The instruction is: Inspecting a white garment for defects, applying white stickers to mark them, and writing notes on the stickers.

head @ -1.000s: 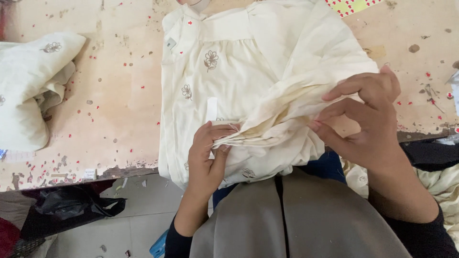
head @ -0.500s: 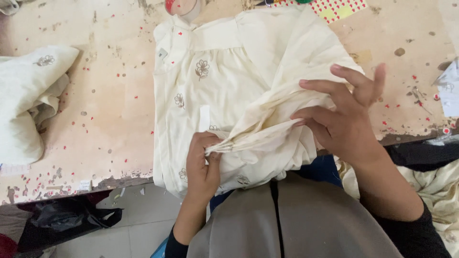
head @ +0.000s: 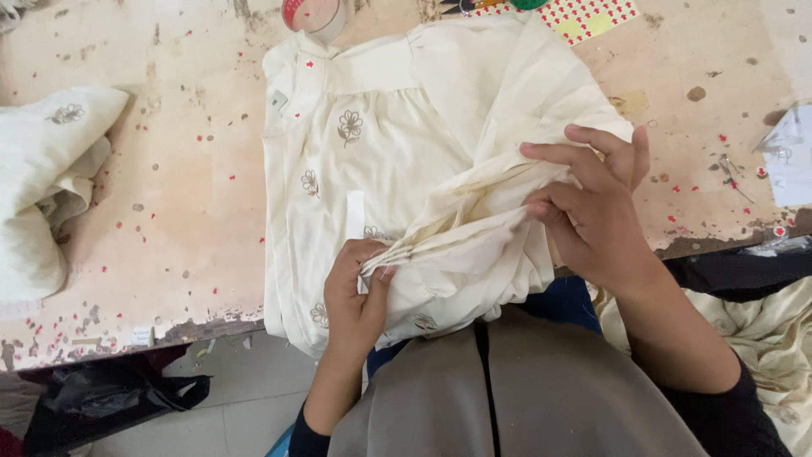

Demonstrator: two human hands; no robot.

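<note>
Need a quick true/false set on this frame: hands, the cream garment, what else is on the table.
1. The left hand pinches gathered folds of the cream garment. True.
2. The right hand lies flat on the bare table, away from the cloth. False: it grips the bunched fabric.
3. The garment has small embroidered flowers. True.
4. A second cream cloth lies at the table's left edge. True.
5. The sticker sheet sits at the table's near edge. False: it is at the far edge.
</note>
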